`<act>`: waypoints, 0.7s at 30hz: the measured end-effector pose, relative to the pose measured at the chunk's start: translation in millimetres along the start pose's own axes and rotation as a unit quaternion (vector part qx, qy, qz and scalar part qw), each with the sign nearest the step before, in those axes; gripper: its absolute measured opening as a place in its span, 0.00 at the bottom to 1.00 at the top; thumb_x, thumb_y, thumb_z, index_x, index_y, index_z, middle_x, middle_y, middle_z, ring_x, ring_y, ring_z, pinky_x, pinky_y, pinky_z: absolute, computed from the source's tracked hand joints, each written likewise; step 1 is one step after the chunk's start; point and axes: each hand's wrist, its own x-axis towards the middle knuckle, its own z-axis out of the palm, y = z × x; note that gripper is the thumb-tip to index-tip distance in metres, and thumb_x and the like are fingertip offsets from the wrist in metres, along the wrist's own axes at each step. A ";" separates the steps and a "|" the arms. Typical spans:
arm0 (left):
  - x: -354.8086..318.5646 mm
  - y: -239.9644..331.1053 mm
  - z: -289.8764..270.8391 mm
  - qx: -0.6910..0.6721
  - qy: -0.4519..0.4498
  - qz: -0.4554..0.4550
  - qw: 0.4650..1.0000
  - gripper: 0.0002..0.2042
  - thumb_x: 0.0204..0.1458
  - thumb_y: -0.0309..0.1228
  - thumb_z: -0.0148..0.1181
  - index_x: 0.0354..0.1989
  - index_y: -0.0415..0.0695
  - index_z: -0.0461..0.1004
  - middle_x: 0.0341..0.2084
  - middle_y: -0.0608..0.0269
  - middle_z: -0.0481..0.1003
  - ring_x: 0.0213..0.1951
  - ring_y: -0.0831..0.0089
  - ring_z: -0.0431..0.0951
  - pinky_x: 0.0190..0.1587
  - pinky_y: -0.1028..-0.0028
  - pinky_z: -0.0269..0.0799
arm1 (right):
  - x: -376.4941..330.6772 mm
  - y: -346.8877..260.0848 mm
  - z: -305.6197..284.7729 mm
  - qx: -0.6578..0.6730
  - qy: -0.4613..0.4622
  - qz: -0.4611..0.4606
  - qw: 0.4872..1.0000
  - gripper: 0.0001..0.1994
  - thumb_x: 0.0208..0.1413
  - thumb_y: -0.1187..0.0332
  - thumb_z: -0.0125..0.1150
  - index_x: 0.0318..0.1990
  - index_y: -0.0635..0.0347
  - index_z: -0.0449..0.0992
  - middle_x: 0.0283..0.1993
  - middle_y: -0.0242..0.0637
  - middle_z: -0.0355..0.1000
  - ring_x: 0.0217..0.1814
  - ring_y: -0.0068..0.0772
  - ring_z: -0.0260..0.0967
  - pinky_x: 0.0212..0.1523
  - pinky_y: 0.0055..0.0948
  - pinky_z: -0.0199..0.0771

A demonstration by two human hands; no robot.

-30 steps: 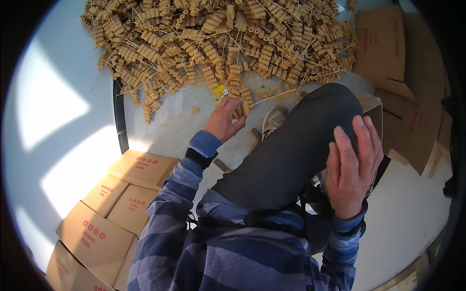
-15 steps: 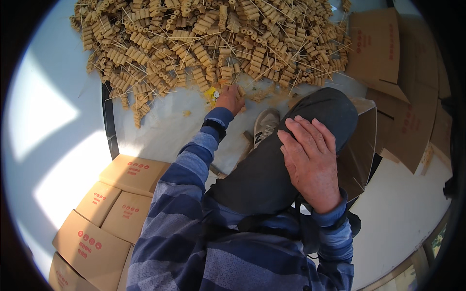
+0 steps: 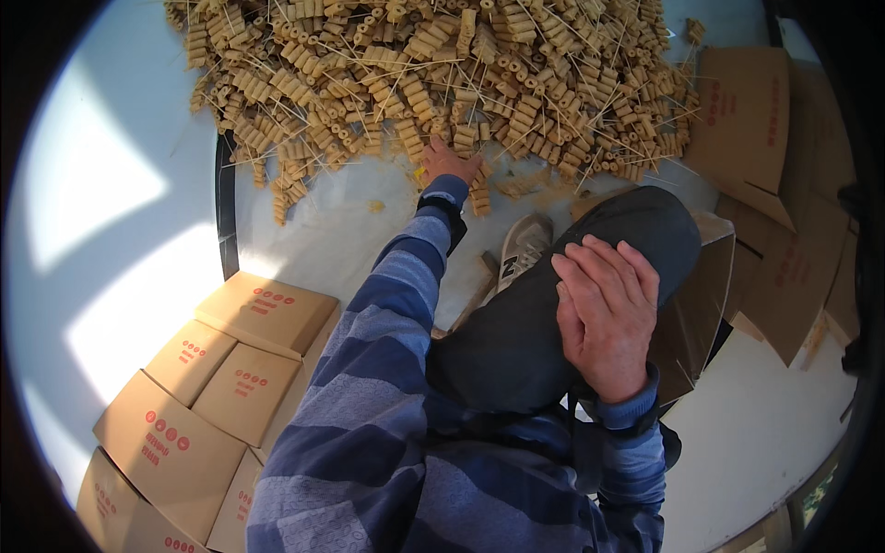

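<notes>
A big heap of brown, ridged, spiral-cut pieces on thin sticks (image 3: 433, 83) lies ahead of me on a pale sheet (image 3: 341, 207). At its near edge my left hand (image 3: 449, 164) reaches in, fingers spread and touching the nearest pieces. Its fingertips are partly lost among them. A single skewered piece (image 3: 479, 200) lies just right of the wrist. Beside the hand, a yellow packet (image 3: 419, 175) is mostly hidden. My right hand (image 3: 608, 309) rests open on my dark-trousered knee (image 3: 636, 230), fingers stretched, holding nothing.
Closed brown cartons with red print (image 3: 249, 396) are packed at the lower left. Opened cardboard boxes (image 3: 737, 129) lean at the right, and another open carton (image 3: 705, 304) stands beside my knee. My shoe (image 3: 525, 247) is on the sheet. Crumbs (image 3: 525, 182) lie along the heap's edge.
My left hand has moved forward to the heap and spread its fingers, now covering most of the yellow packet. The right hand stays on the knee. The whole view has shifted slightly.
</notes>
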 end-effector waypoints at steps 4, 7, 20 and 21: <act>7.9 -14.3 8.5 -0.131 -0.131 0.085 0.979 0.43 0.48 0.46 0.68 0.69 0.39 0.55 0.68 0.41 0.57 0.68 0.44 0.58 0.66 0.57 0.61 | -1.5 -0.1 -1.1 0.004 -0.001 0.006 1.000 0.15 0.51 0.72 0.65 0.48 0.55 0.80 0.50 0.34 0.77 0.59 0.34 0.72 0.65 0.40 0.62; 23.1 -57.3 -17.4 -0.095 -0.061 0.094 0.989 0.38 0.50 0.45 0.67 0.65 0.35 0.61 0.63 0.39 0.62 0.64 0.42 0.62 0.65 0.56 0.62 | -2.1 -0.9 -0.6 -0.001 0.000 0.004 1.000 0.14 0.52 0.73 0.65 0.48 0.55 0.80 0.50 0.34 0.77 0.58 0.35 0.72 0.65 0.41 0.62; 111.7 -160.9 -156.1 -0.061 0.226 -0.161 0.959 0.49 0.41 0.56 0.69 0.71 0.43 0.57 0.67 0.37 0.50 0.66 0.42 0.60 0.64 0.56 0.65 | 15.5 -13.6 3.7 -0.026 -0.033 -0.012 0.999 0.14 0.52 0.74 0.63 0.47 0.57 0.80 0.50 0.36 0.77 0.57 0.38 0.73 0.65 0.42 0.62; 116.1 -159.4 -152.2 -0.057 0.200 -0.176 0.962 0.49 0.42 0.55 0.69 0.70 0.42 0.57 0.66 0.36 0.51 0.65 0.42 0.62 0.63 0.56 0.65 | 16.5 -13.9 4.3 -0.024 -0.030 -0.017 0.999 0.14 0.52 0.74 0.63 0.47 0.57 0.80 0.50 0.36 0.77 0.57 0.38 0.73 0.65 0.42 0.62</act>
